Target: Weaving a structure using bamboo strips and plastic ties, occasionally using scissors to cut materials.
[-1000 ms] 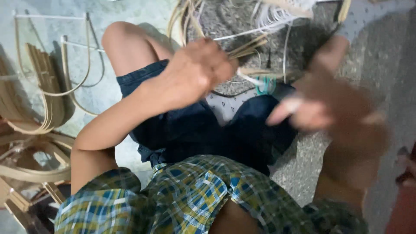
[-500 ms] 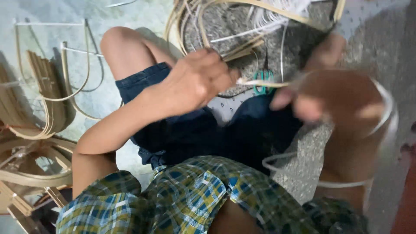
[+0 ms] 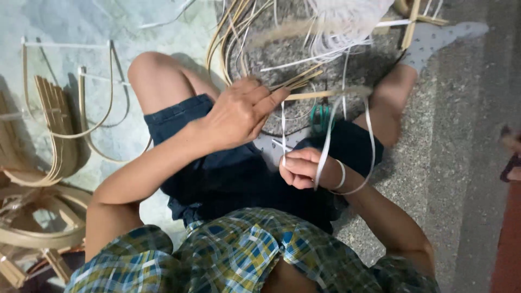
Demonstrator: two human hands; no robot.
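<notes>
Bamboo slats (image 3: 293, 87) are pinned near the far centre by the left hand (image 3: 239, 116), grip clamped on them. White strip (image 3: 325, 146) is pinched tight in the right hand (image 3: 301, 168), looped round wrist. Strip should be kept taut & flat w/o twist; slats held steady.

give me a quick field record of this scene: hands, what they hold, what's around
setting: person seated on a floor, seen from above
left hand: pressed on thin bamboo strips
right hand: pinching a white strip that loops round the wrist
nearby: bent bamboo frames at the left
clothing: plaid shirt, dark shorts
</notes>
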